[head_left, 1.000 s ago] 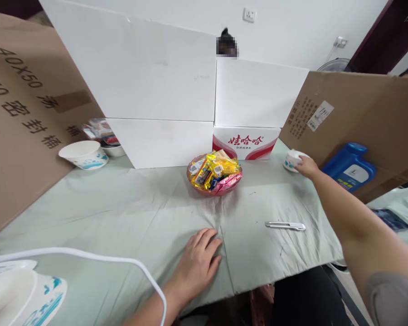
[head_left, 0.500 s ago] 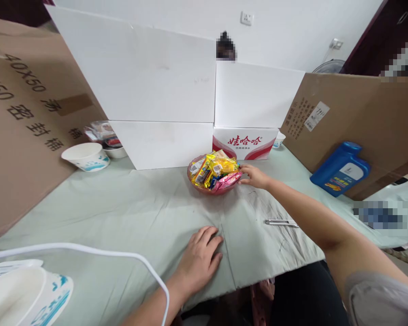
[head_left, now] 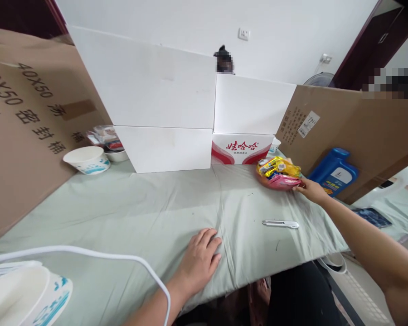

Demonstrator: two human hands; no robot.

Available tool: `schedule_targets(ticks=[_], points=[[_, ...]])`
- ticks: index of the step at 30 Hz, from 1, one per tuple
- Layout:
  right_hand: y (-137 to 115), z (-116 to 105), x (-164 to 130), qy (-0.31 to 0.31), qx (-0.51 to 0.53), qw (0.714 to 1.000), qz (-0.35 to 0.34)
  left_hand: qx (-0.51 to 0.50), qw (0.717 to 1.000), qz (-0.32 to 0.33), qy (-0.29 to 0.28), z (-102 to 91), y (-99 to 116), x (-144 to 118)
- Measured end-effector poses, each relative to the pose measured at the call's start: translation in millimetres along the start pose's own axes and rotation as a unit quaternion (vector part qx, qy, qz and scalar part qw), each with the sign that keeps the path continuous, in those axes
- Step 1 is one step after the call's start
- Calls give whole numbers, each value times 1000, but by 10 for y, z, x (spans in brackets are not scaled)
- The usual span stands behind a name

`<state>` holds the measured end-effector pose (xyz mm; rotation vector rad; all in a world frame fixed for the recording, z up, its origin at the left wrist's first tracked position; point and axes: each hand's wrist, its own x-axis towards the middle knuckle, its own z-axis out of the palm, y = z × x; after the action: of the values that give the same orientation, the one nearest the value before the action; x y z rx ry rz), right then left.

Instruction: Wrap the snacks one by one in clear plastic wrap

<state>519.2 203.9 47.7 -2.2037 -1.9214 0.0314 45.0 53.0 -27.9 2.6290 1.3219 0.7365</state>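
R hand (head_left: 311, 191) out at approx 3 o'clock of the view, arm stretched fwd from the 4–5 o'clock edge; thumb & fingers grip the right rim, at approx 4 o'clock, of a round, see-through pink-red bowl (head_left: 263, 180). Bowl sits at 3 o'clock, piled w/ shiny yellow, pink & blue wrapped packets (head_left: 279, 166); can't tell if its base is lifted. L hand (head_left: 199, 260) at 6 o'clock, nothing in it, palm down on the pale green cloth-covered worktop (head_left: 156, 208), fingers slightly bent, pointing approx 1 o'clock, thumb apart; forearm comes in from approx 7, w/ a thick white cable (head_left: 88, 250) passing in front of it. Slim silver-white utility knife (head_left: 280, 224) lies at 4 o'clock. White cardboard box w/ red print (head_left: 243, 149) at bowl's 10 o'clock; blue plastic bottle w/ white label (head_left: 335, 171) at R hand's 2 o'clock. White paper tub w/ blue-green pattern (head_left: 97, 166) at 9.
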Motion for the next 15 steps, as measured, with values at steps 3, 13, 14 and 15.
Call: schedule_targets(ticks=[3,13,14,15], points=[[63,13,91,33,-36,994,94,2,1000,2,8,3,12,14],[-182,285,986,147,121,955,227,15,1000,-5,-2,25,8,-16],[-205,302,1055,143,127,958,216,15,1000,-7,-5,25,10,-19],[-233,320,1113,138,134,962,194,12,1000,-10,-9,22,14,-20]])
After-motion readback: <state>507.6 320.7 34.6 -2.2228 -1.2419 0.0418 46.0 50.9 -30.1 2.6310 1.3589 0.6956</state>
